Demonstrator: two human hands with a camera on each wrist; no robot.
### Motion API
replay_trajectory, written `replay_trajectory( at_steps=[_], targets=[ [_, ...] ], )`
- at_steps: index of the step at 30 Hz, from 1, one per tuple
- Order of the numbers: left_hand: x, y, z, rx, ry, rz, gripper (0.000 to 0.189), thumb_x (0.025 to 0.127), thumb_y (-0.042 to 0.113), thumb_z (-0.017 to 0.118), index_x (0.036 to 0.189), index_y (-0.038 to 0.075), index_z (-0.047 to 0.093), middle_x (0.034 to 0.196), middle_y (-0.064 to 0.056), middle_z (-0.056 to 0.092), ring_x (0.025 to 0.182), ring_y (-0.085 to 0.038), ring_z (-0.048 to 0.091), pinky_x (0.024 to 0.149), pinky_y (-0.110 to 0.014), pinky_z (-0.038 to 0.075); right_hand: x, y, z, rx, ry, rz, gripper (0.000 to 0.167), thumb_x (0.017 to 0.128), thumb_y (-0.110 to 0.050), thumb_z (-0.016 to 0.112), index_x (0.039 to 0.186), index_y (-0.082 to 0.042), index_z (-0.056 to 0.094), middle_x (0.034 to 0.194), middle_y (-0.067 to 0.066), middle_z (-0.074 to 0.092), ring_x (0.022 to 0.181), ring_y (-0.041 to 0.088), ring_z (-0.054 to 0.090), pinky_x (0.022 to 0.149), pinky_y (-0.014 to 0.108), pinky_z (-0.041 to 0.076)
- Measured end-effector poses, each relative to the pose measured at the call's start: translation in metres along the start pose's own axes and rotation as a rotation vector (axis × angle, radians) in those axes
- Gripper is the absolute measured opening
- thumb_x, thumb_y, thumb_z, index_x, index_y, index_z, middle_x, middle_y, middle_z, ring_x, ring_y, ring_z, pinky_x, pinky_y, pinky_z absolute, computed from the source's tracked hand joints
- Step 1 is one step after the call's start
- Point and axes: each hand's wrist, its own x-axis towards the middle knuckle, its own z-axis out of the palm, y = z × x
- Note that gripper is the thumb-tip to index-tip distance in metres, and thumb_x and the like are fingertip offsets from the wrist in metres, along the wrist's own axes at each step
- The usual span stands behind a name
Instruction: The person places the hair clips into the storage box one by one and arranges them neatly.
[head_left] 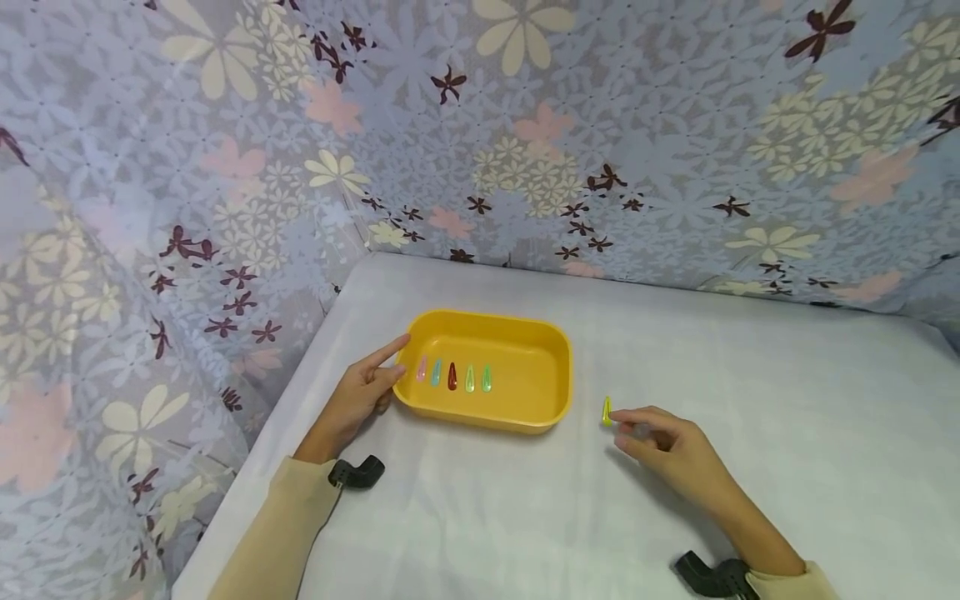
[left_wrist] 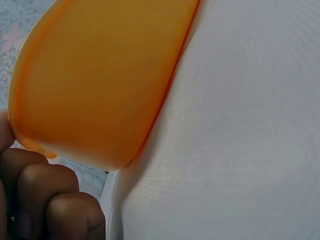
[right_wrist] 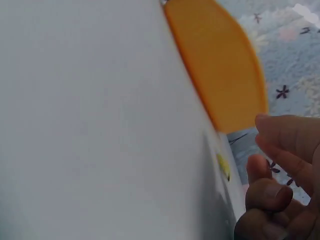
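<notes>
My left hand holds the left end of a yellow tray, index finger and thumb at its rim and the other fingers curled under. Inside the tray, several snap hair clips stand in a row: pink, blue, dark red, light yellow-green and green. A bright yellow hair clip is on the white cloth right of the tray. Beside it is my right hand, thumb and index finger parted. In the right wrist view this clip shows apart from the fingertips.
White cloth covers the table. Flowered fabric hangs behind it and along the left side. Dark camera mounts sit on the left wrist and the right wrist.
</notes>
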Motion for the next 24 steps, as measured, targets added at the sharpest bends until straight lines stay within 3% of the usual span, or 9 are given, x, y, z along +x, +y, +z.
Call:
replay_trajectory(
  at_steps=[3,6,13,24],
  targets=[
    [-0.001,-0.001,0.0,-0.006,0.007,0.007,0.055,0.104,0.025,0.064,0.156,0.019,0.046,0.057,0.0,0.041,0.049,-0.013,0.034,0.049,-0.025,0.033,0.01,0.005,0.002,-0.089,0.008,-0.036,0.027,0.097,-0.027,0.074,0.123,-0.02,0.075,0.106,-0.001,0.07,0.061,0.01,0.048,0.052,0.025,0.042],
    [-0.001,-0.003,0.001,-0.011,0.001,0.01,0.055,0.104,0.023,0.063,0.156,0.018,0.045,0.057,-0.001,0.041,0.049,-0.013,0.034,0.05,-0.025,0.034,0.02,0.007,0.003,-0.146,0.023,-0.007,0.027,0.098,-0.031,0.072,0.122,-0.02,0.075,0.108,-0.001,0.071,0.071,0.007,0.053,0.055,0.023,0.043],
    [0.0,-0.002,0.002,-0.004,-0.003,0.017,0.055,0.104,0.024,0.063,0.156,0.018,0.045,0.057,-0.001,0.042,0.05,-0.014,0.035,0.05,-0.025,0.035,0.03,0.013,0.008,-0.187,0.092,0.061,0.028,0.093,-0.031,0.078,0.117,-0.017,0.077,0.085,-0.001,0.065,0.058,0.01,0.052,0.046,0.023,0.035],
    [-0.001,0.0,0.003,-0.006,0.004,0.01,0.056,0.104,0.025,0.063,0.156,0.018,0.045,0.058,-0.001,0.04,0.05,-0.013,0.034,0.05,-0.025,0.033,0.028,0.005,0.016,-0.281,0.168,-0.033,0.024,0.088,-0.014,0.081,0.112,-0.01,0.079,0.084,-0.003,0.062,0.065,0.011,0.053,0.057,0.024,0.043]
  ],
)
